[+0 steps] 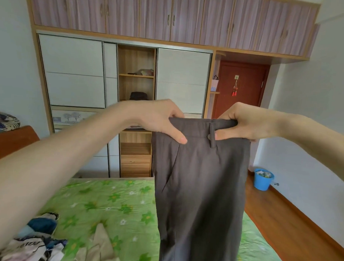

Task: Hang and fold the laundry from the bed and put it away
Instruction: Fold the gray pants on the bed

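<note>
A pair of dark grey-brown trousers [200,190] hangs in the air in front of me, above the bed [114,198] with its green flowered sheet. My left hand [158,119] pinches the left end of the waistband, thumb in front. My right hand [243,123] pinches the right end beside a belt loop. The legs hang straight down past the bottom of the view. A heap of mixed laundry [34,240] lies at the bed's near left, with a beige garment [99,245] beside it.
A wardrobe [75,72] with white sliding doors fills the far wall; its open wooden shelf section [136,90] holds some folded items. A red-brown door [240,89] is at the right. A blue bucket [263,179] stands on the wooden floor.
</note>
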`<state>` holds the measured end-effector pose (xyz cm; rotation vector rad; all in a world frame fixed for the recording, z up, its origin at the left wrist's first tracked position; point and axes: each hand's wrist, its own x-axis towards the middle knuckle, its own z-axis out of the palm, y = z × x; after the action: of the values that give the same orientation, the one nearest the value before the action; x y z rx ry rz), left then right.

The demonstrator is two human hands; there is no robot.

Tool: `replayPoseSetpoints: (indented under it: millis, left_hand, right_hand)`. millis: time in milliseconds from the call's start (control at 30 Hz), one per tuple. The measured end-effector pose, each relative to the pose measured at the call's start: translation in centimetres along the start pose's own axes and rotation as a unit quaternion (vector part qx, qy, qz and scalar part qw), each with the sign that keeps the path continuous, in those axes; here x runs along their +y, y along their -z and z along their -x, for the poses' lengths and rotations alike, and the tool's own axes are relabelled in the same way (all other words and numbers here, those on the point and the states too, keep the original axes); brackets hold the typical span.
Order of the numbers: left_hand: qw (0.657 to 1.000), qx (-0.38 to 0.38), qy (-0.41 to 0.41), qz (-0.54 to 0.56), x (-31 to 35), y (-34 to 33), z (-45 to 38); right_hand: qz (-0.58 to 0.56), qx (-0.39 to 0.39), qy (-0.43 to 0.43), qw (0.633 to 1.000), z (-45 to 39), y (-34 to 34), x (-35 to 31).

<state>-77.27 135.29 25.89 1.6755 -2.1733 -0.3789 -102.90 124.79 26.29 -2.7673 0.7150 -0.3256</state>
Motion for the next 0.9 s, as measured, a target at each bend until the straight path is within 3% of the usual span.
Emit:
replayPoseSetpoints:
  millis: [133, 233, 300, 467, 633, 767, 900]
  left_hand:
    - [0.978, -0.188, 0.054, 0.071, 1.3, 0.8, 1.3]
    - [0.967, -0.213, 0.05, 0.132, 1.1, 0.8, 1.3]
    - [0.967, -0.198, 0.059, 0.152, 0.5, 0.7, 0.5]
    - [0.98, -0.155, 0.108, 0.062, -2.8, -0.5, -4.2]
    - [0.988, -0.021, 0.068, -0.135, -8.9, -1.7, -10.0]
    - [0.932, 0.129, 0.048, -0.335, -10.7, 0.7, -12.7]
    - [0.886, 0.23, 0.005, -0.403, -9.5, 4.5, -13.8]
  right_hand:
    - [-0.115, -0.153, -0.035, 0.981, 1.7, 1.2, -1.3]
    - [-0.266, -0.254, -0.048, 0.929, 2.4, 1.7, -1.0]
    - [-0.293, -0.265, -0.032, 0.918, 1.7, 1.3, 0.3]
    - [-0.181, -0.181, -0.078, 0.964, -3.2, -1.1, 4.6]
    - [0.027, -0.059, -0.08, 0.995, -10.0, -2.8, 7.3]
    - [0.239, 0.116, -0.044, 0.963, -14.3, -0.7, 7.2]
    - [0.306, 0.245, -0.007, 0.92, -15.9, 2.7, 6.5]
